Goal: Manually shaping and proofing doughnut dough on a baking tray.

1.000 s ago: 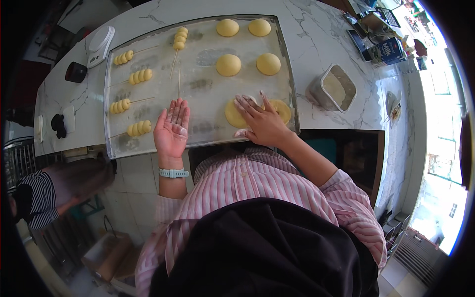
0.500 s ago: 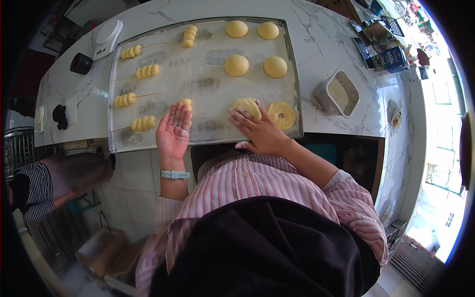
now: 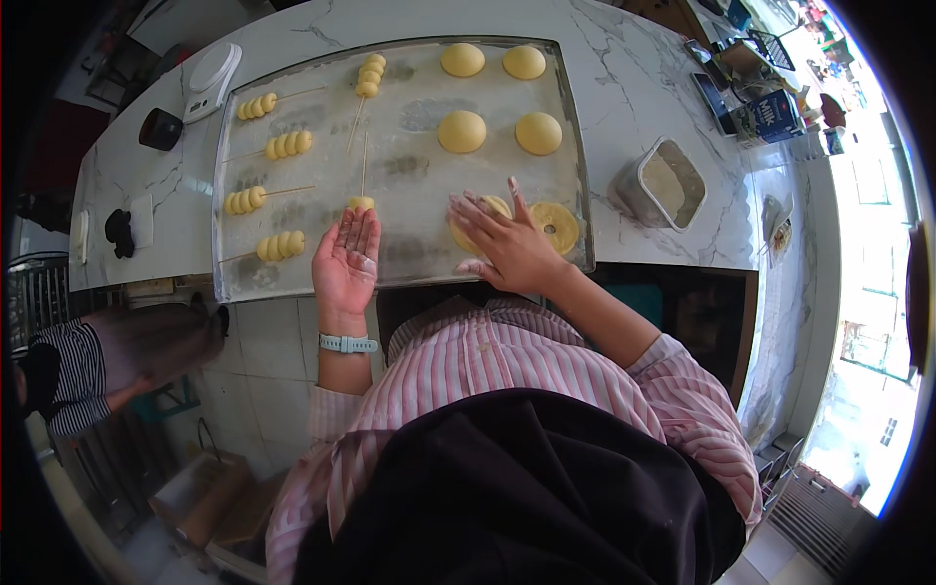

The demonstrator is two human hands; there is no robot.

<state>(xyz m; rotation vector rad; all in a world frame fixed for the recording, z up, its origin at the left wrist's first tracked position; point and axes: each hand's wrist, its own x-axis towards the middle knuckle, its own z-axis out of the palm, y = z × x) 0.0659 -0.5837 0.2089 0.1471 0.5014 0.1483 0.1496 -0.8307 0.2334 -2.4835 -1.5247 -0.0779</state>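
Note:
My right hand [image 3: 499, 240] lies palm down with fingers spread over a flattened round of pale yellow dough [image 3: 498, 205], covering most of it. Flour whitens its fingertips. Just to its right is a flat dough ring [image 3: 565, 220] with a small hole. My left hand [image 3: 346, 268] is palm up, floury and holding nothing, its fingers stretched out. Beyond its fingertips, a skewered dough piece [image 3: 361, 202] shows only in part, its stick pointing away. Four smooth dough balls, among them one dough ball [image 3: 461, 132], sit farther back on the floured metal tray [image 3: 409, 229].
Several skewered dough twists [image 3: 290, 144] occupy the tray's left side. A white kitchen scale [image 3: 213, 80] and a black cup [image 3: 160, 129] stand left of it. At right is a metal tin of flour [image 3: 671, 185]; a blue carton [image 3: 772, 119] stands beyond. Another person [image 3: 83, 366] is at lower left.
My left hand has drawn slightly nearer to me, uncovering less of the skewered dough. My right hand has shifted a little, with one finger now raised apart from the others.

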